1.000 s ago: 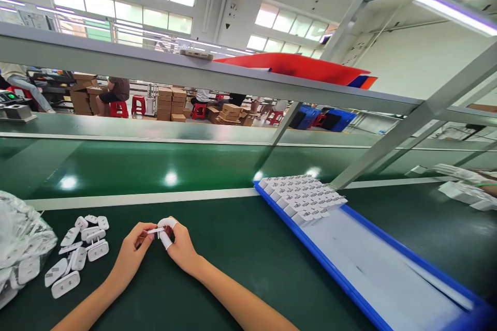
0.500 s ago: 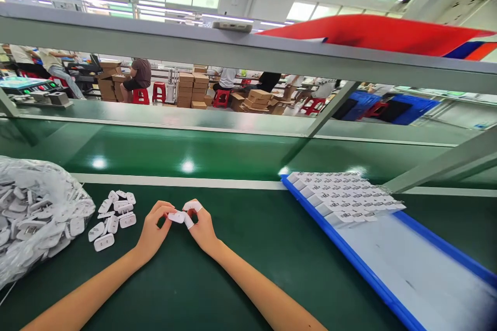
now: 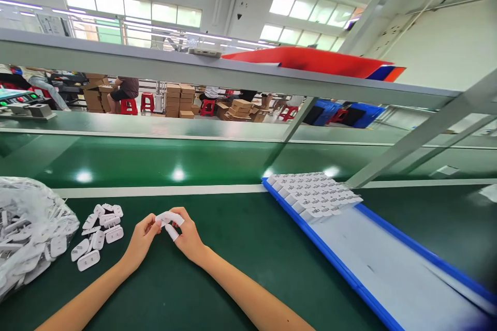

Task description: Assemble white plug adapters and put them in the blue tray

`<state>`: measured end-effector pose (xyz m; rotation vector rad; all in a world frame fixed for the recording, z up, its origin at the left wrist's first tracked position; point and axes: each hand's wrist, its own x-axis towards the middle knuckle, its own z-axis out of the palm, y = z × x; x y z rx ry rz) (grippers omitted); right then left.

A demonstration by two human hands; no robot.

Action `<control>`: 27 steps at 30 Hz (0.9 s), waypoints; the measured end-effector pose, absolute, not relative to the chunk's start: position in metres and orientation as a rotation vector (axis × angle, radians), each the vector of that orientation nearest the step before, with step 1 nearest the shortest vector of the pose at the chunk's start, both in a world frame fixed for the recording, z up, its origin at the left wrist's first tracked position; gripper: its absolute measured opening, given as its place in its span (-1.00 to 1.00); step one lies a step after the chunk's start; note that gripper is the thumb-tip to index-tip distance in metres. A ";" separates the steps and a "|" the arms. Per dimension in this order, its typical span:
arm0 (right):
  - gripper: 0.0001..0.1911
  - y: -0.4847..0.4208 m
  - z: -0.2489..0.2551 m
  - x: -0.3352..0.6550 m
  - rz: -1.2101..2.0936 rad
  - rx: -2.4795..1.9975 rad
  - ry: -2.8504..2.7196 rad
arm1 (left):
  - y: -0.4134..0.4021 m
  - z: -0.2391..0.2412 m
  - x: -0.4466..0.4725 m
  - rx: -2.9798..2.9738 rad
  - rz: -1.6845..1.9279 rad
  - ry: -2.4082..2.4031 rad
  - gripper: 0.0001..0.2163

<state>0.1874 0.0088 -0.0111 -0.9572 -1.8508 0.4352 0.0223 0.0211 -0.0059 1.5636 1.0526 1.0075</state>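
Note:
Near the middle of the bench, a small white plastic piece (image 3: 162, 219) with rounded ends is held up between both hands. My left hand (image 3: 140, 240) pinches its left end between thumb and fingertips. My right hand (image 3: 189, 237) wears white covers on thumb and index finger; the index curves over the right end of the piece and the thumb tip sits just below it. The covers and the piece are alike in colour, so their exact contact is hard to make out. Left of my left hand lies a loose pile of similar white plastic pieces (image 3: 88, 260).
A clear plastic bag (image 3: 37, 227) full of white pieces stands at the far left. On the right, a blue-edged tray (image 3: 330, 256) holds rows of white parts (image 3: 314, 194) at its far end. A metal frame (image 3: 411, 137) rises behind; people sit beyond the bench.
The view has tilted up and turned slightly right, so everything sits further left. The right index finger now lies further over the white piece, which both hands still hold.

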 end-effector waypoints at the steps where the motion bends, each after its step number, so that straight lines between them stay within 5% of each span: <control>1: -0.69 0.009 -0.011 0.187 0.424 -0.946 -1.864 | 0.022 -0.007 0.022 1.566 1.003 1.051 -0.62; 10: -0.87 0.010 -0.009 0.186 0.479 -1.026 -1.899 | 0.015 -0.006 0.024 1.658 0.965 1.034 -0.64; 27: -0.79 -0.005 -0.016 0.193 0.981 -1.187 -1.313 | -0.007 -0.004 0.025 1.624 0.928 1.084 -0.75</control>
